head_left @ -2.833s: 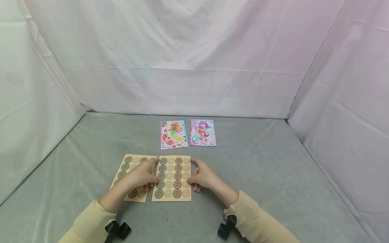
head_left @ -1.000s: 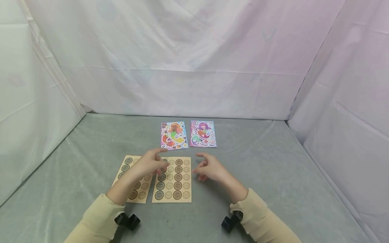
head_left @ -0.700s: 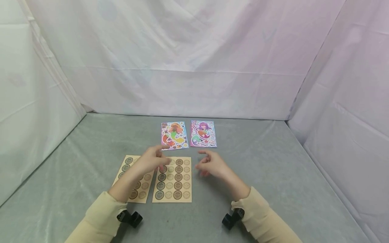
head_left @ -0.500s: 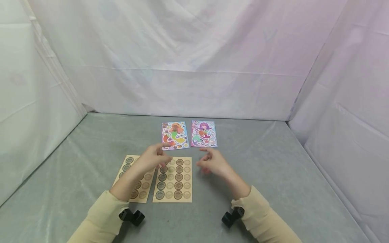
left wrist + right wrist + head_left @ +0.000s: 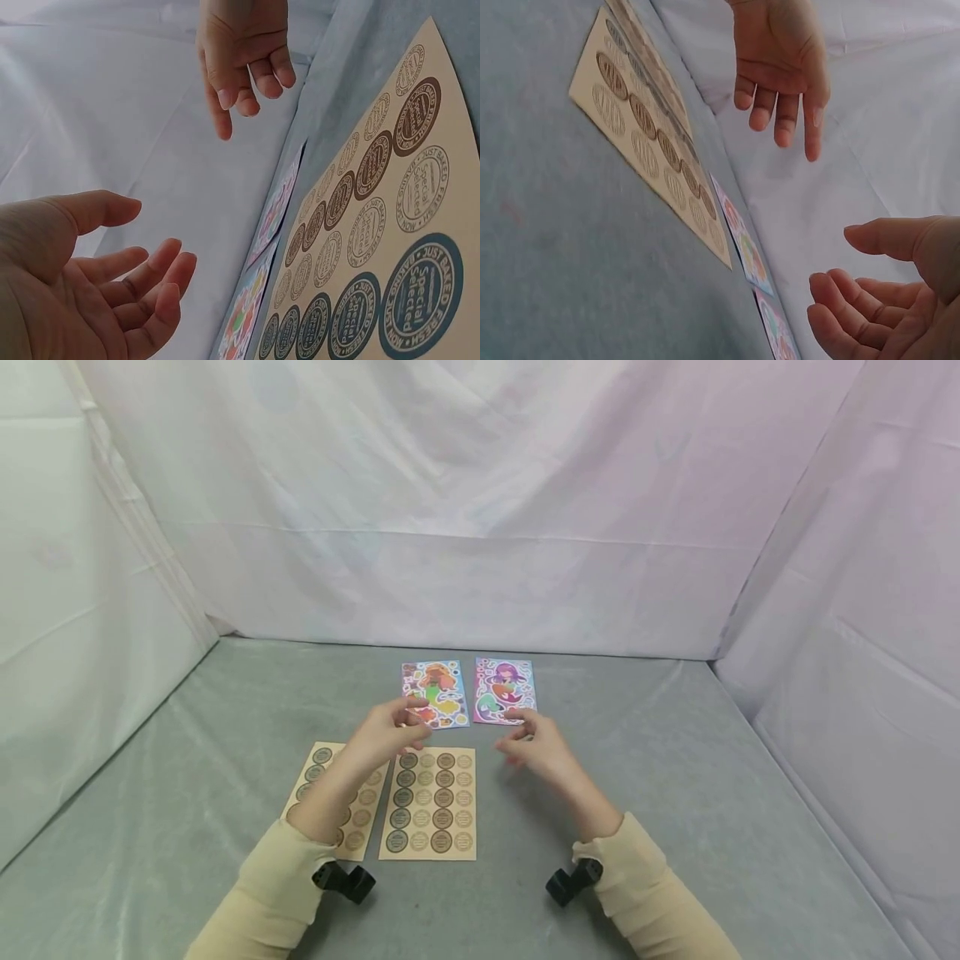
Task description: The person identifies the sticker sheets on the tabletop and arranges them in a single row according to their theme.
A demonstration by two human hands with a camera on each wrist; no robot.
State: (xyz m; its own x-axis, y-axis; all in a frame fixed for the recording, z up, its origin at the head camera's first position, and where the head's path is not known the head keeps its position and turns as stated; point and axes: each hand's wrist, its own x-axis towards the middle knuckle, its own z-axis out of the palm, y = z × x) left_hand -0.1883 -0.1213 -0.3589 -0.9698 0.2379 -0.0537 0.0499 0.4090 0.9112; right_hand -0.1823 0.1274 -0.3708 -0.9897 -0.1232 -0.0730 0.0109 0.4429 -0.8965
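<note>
My left hand (image 5: 381, 735) hovers above the table with loosely bent fingers and holds nothing. In the head view its fingertips overlap the lower edge of the left mermaid sticker sheet (image 5: 450, 693). Nothing is in my right hand (image 5: 546, 750) either; its fingertips overlap the bottom of the right mermaid sticker sheet (image 5: 504, 685). Below the hands lie two tan sheets of round stickers, the right sheet (image 5: 431, 807) in full view and the left sheet (image 5: 360, 818) partly hidden by my left forearm. The left wrist view shows "Special Selected" on the round stickers (image 5: 422, 296).
Grey cloth covers the table (image 5: 637, 760). White curtains (image 5: 480, 585) enclose it at the back and on both sides. A small black device is strapped at each sleeve cuff, one at the left (image 5: 345, 881) and one at the right (image 5: 573, 882).
Both hands have let go of the right tan sheet's side edges, risen and moved forward toward the mermaid sheets. All the sheets lie where they were.
</note>
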